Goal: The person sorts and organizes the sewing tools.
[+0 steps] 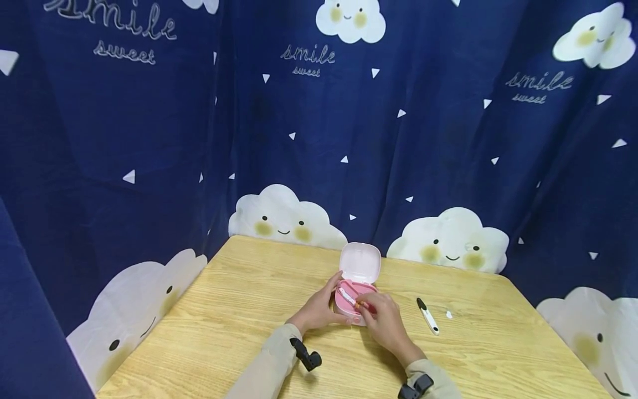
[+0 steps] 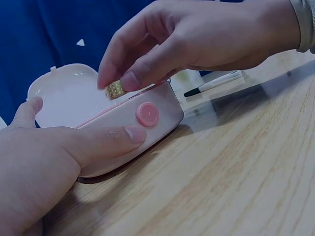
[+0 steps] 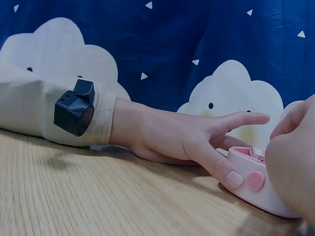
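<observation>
A small pink-and-white box [image 2: 170, 105] with a round pink button [image 2: 147, 114] stands on the table, its pale lid [image 1: 360, 262] swung up at the back. My left hand [image 1: 319, 308] holds it from the left, thumb across the front wall beside the button and a fingertip near the lid. Over the opening, my right hand [image 1: 386, 321] pinches a small gold, dimpled thimble [image 2: 114, 90] between thumb and fingers. Inside the pink tray lies a narrow white piece [image 1: 346, 296] with markings. Much of the box's inside is hidden by the right hand in both wrist views.
To the right on the wooden table [image 1: 249, 332] lies a slim white tool [image 1: 430, 320] with a black end. Beside it is a small white scrap [image 1: 449, 315]. A dark blue curtain [image 1: 174, 138] with cloud prints hangs round the table's back and sides.
</observation>
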Available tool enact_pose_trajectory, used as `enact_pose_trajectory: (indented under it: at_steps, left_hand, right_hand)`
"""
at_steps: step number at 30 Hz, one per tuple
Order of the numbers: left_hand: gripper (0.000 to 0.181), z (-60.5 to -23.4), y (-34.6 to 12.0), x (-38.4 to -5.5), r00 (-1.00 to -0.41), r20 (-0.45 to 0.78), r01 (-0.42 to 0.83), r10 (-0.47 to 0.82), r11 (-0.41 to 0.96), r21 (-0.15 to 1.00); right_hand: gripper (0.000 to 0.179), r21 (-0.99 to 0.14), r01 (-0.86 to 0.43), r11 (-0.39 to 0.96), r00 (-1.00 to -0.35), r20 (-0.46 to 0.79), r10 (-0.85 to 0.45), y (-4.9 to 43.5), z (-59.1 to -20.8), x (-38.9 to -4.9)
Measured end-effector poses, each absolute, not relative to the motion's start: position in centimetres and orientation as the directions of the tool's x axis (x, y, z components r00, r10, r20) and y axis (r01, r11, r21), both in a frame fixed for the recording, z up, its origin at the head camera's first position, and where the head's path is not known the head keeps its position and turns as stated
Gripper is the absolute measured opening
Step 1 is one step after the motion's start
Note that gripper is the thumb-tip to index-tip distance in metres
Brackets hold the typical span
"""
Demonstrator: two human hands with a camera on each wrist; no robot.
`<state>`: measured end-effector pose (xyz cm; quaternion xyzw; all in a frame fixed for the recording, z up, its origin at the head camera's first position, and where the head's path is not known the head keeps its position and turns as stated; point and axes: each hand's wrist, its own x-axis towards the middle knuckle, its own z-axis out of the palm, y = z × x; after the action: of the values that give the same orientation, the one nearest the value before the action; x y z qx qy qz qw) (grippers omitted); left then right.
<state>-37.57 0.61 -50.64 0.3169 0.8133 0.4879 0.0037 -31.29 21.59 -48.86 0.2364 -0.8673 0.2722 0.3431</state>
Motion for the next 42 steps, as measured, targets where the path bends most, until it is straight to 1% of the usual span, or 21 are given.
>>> enact_pose_trajectory:
  at_steps: [10, 16, 26, 34, 42]
  left_hand:
    - [0.126, -50.55, 0.76, -37.17, -0.801, 0.311, 0.517, 0.511, 0.33, 0.79]
    - [0.126, -50.55, 0.74, -37.13, -0.804, 0.311, 0.514, 0.506, 0.331, 0.791]
    - [0.125, -50.56, 0.72, -37.22, -0.798, 0.314, 0.519, 0.515, 0.32, 0.793]
    - [0.125, -50.58, 0.67, -37.46, -0.797, 0.314, 0.518, 0.516, 0.317, 0.795]
    - [0.124, -50.45, 0.58, -37.39, -0.8, 0.299, 0.513, 0.52, 0.336, 0.79]
  right_hand:
    - [0.022, -0.325, -0.557, 0.764, -0.701, 0.677, -0.223, 21.42, -48.86, -30.95]
    - [0.024, -0.324, -0.55, 0.77, -0.709, 0.668, -0.226, 21.41, -48.8, -30.94]
    - [0.019, -0.315, -0.548, 0.775, -0.72, 0.65, -0.245, 21.41, -48.65, -31.0]
    - [0.017, -0.3, -0.545, 0.782, -0.715, 0.653, -0.248, 21.23, -48.5, -30.98]
    - [0.017, -0.315, -0.516, 0.796, -0.74, 0.632, -0.23, 21.16, -48.54, -31.03]
